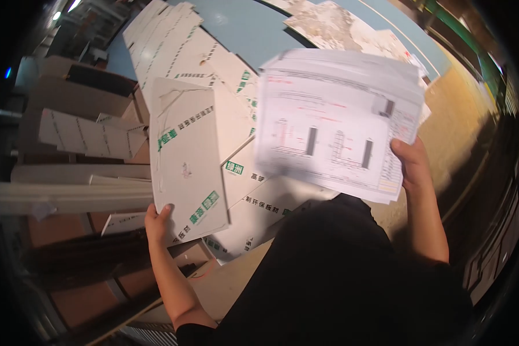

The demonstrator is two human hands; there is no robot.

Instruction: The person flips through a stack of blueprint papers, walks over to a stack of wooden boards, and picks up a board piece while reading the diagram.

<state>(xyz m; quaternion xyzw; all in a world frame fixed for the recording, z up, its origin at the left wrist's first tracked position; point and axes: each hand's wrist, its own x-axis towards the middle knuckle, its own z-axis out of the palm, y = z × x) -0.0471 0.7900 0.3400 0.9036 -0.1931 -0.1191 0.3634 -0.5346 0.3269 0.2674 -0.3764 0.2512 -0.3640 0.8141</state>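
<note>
My left hand grips the lower left edge of a rectangular white board with green and black printing, its thumb on the front face. The board is held tilted above larger printed sheets. In my right hand are several sheets of paper, pinched at their right edge with the thumb on top. The top sheet carries a technical drawing with dark bars, red marks and a table column at its right. My right fingers are hidden behind the paper.
Large printed sheets lie spread beneath the board and paper. A torn, stained sheet lies at the back on the blue floor. Stacked panels stand at the left. Yellowish floor runs along the right.
</note>
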